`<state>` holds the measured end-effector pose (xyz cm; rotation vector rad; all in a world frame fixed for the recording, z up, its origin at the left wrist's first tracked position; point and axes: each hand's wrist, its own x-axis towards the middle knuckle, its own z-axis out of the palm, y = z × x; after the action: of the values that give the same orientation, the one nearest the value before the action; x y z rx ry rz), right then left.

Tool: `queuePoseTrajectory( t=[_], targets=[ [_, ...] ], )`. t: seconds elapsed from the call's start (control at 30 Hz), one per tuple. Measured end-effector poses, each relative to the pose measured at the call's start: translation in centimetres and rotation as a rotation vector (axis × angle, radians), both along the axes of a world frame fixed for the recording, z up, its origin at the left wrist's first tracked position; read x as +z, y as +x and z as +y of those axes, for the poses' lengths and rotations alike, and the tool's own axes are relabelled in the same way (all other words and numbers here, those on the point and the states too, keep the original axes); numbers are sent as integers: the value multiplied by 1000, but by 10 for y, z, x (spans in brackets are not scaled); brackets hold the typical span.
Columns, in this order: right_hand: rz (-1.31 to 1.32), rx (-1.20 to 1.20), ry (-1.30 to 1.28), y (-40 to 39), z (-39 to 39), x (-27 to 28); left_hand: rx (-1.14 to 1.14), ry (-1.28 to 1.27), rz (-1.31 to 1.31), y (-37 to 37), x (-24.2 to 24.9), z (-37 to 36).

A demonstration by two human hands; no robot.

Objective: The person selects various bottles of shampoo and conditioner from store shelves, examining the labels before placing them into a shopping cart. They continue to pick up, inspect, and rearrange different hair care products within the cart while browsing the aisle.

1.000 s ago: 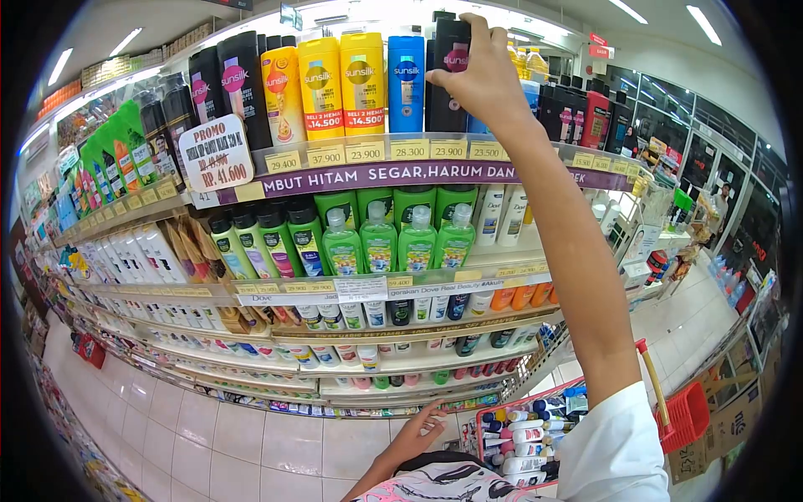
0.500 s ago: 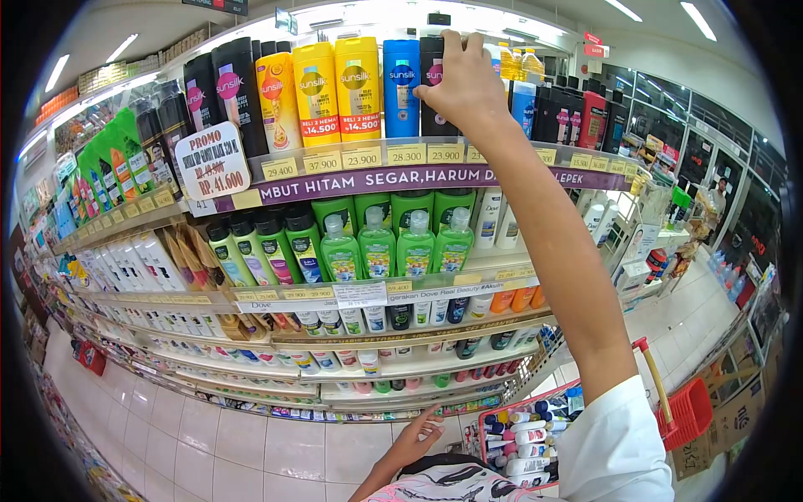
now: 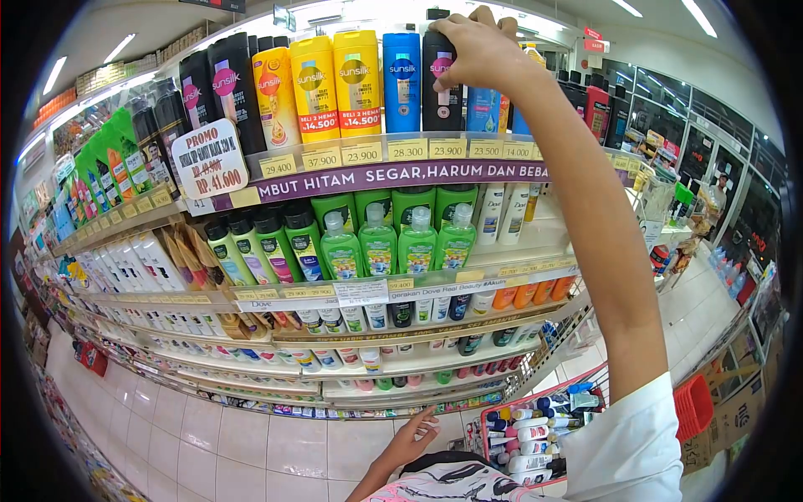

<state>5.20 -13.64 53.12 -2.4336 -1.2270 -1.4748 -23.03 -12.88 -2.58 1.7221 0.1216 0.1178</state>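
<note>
My right hand (image 3: 481, 50) reaches up to the top shelf and grips the upper part of a black Sunsilk bottle (image 3: 441, 88), which stands upright on the shelf beside a blue Sunsilk bottle (image 3: 402, 82). Yellow and orange Sunsilk bottles (image 3: 335, 84) stand further left in the same row. My left hand (image 3: 411, 437) hangs low near my waist, fingers apart and holding nothing, just left of a red basket (image 3: 535, 422) filled with several bottles.
Price tags line the top shelf edge (image 3: 401, 151), and a promo sign (image 3: 207, 159) hangs at its left. Green bottles (image 3: 385, 243) fill the shelf below, with smaller bottles on the lower shelves. White floor tiles (image 3: 251, 443) run along the aisle. A second red basket (image 3: 693, 406) sits at right.
My right hand has slid up from the bottle's front to its top and shifted slightly right. The view has panned a little; my left hand has stayed low.
</note>
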Motion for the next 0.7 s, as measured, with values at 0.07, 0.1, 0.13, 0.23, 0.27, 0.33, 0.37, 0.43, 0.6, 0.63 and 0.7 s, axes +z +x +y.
queuePoseTrajectory(
  t=[0.07, 0.1, 0.13, 0.23, 0.27, 0.33, 0.37, 0.43, 0.6, 0.63, 0.7],
  targets=[
    [63, 7, -63, 2, -1, 4, 7, -7, -3, -1, -6, 2],
    [56, 16, -55, 2, -1, 5, 7, 8, -19, -1, -8, 2],
    [49, 25, -47, 3, -1, 5, 9, 22, -33, -2, -10, 3],
    [62, 71, -27, 10, 1, 5, 17, 10, -41, -4, -10, 3],
    [62, 73, -29, 13, 1, 5, 20, 8, -41, -5, -11, 3],
    [26, 64, -38, 16, 0, 6, 17, -5, -38, -6, -10, 4],
    [25, 65, -36, 18, 1, 7, 17, -4, -39, -6, -10, 5],
    [110, 129, -37, 20, 2, 9, 12, -11, 5, -7, -9, 5],
    [-38, 124, -50, 27, 2, 7, 15, 2, 10, -9, -6, 7],
    [-25, 116, -61, 26, 2, 8, 17, -2, 12, -10, -5, 7],
    [-8, 90, -65, 21, 1, 8, 19, -2, 15, -11, -7, 8]
  ],
)
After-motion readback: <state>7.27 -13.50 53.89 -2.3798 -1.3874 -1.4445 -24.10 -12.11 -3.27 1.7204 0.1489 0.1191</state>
